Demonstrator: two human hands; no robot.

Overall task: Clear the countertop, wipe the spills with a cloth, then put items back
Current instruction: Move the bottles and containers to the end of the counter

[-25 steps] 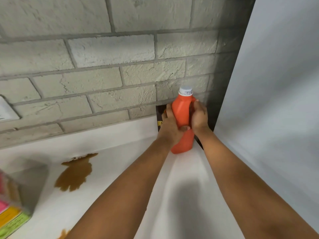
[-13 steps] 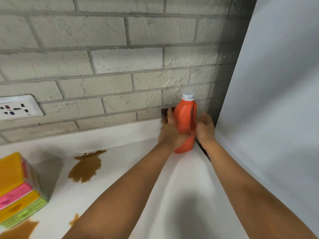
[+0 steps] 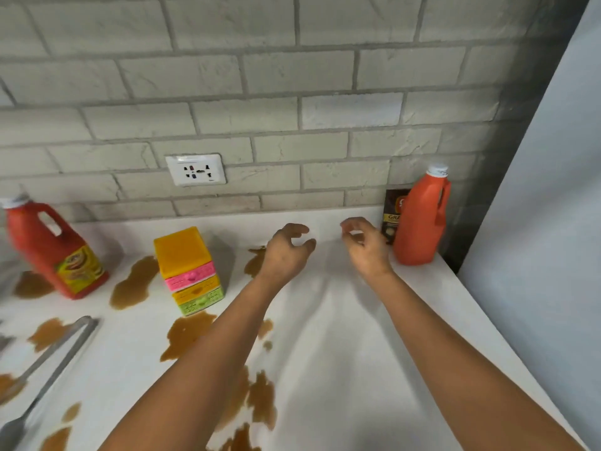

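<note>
An orange jug with a white cap stands upright in the far right corner of the white countertop, with a dark brown packet behind it against the brick wall. My left hand and my right hand hover over the counter to the left of the jug, fingers loosely curled, holding nothing. Brown spills spread over the left and middle of the counter. A red jug with a label stands at the far left. A stack of small coloured drawers sits between the spills.
Metal tongs and a spoon lie at the left front. A wall socket sits in the brick wall. A tall white panel bounds the counter on the right.
Both hands have let go of the orange jug, which now stands in the corner, and have drawn back to the left. The view has swung left, showing more of the counter.
</note>
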